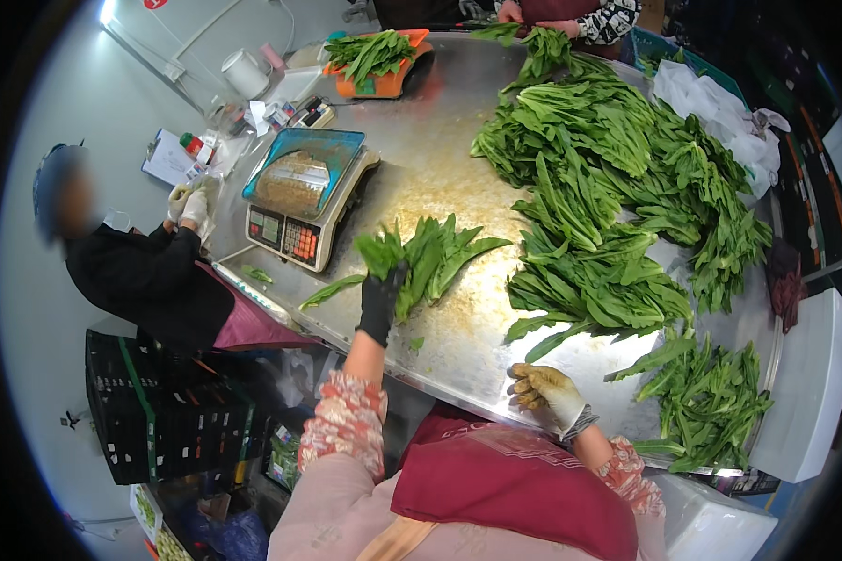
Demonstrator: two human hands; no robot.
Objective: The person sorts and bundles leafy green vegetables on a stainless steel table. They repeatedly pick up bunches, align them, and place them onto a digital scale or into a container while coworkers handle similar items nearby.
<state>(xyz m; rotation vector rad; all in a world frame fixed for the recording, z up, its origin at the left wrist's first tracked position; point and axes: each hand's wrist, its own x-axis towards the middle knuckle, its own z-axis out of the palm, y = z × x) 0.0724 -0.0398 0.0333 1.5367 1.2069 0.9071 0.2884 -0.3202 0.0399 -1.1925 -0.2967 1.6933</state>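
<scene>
My left hand [382,303], in a black glove, grips a bunch of leafy greens [380,254] that is blurred at its top. Right beside that hand a small pile of long green leaves [438,256] lies on the metal table [456,350]. My right hand [549,394] wears a whitish glove with brown-stained fingers. It hovers near the table's front edge with fingers loosely curled, and I see nothing in it. Beyond it spreads a large heap of leafy greens [596,280]. A smaller heap of leaves [709,400] rests to its right.
A digital scale [302,203] with a soiled pan stands left on the table. At the back, an orange scale [375,66] carries greens. One co-worker [154,273] stands at left, another's hands [558,26] handle leaves at the far side. Black crates [175,414] are stacked lower left.
</scene>
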